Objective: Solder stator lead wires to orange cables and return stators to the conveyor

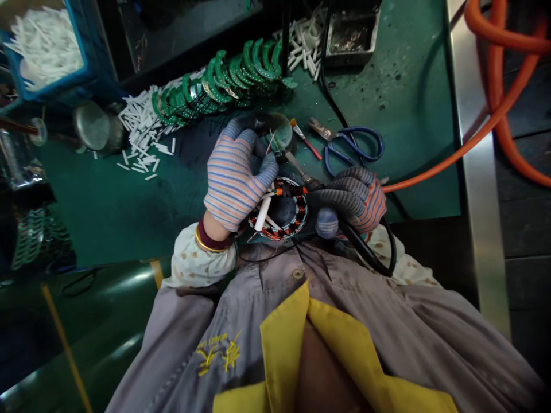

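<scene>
My left hand point(241, 175), in a striped glove, is closed with thumb and fingers pinching a thin wire point(270, 143) above a round tin point(282, 131). My right hand point(359, 198), gloved too, is wrapped around a soldering iron point(316, 182), whose tip points at the tin and the wire. Beneath both hands, against my front, rests a ring-shaped motor stator point(301, 215) with orange and black windings. A white sleeve point(262, 213) lies across its left side. My left fingers partly cover the tin.
Green curved circuit boards point(224, 77) stand in a row behind, beside scattered white sleeves point(140, 123). A red-handled brush point(307, 140) and blue-handled snips point(344, 140) lie right of the tin. A metal tray point(353, 31), an orange hose point(451, 158) and a blue bin point(86, 43) surround the work.
</scene>
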The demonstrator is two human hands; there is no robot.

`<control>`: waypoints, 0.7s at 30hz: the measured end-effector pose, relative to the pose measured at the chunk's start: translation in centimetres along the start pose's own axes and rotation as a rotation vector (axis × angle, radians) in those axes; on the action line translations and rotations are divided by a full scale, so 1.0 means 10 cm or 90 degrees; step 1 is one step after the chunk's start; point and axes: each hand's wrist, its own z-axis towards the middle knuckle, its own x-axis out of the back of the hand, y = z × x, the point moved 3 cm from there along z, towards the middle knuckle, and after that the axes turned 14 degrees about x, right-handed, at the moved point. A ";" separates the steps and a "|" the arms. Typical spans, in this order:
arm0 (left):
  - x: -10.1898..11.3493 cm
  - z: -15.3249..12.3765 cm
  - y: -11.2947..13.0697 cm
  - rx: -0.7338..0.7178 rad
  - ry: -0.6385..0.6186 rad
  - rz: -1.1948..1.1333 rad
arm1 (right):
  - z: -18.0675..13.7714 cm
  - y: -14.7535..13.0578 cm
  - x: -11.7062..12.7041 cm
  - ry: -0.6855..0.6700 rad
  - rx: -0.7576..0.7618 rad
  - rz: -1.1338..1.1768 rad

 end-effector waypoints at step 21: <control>-0.12 -0.04 -0.10 0.056 -0.026 0.014 | 0.82 0.56 -0.43 -0.307 -0.156 -0.165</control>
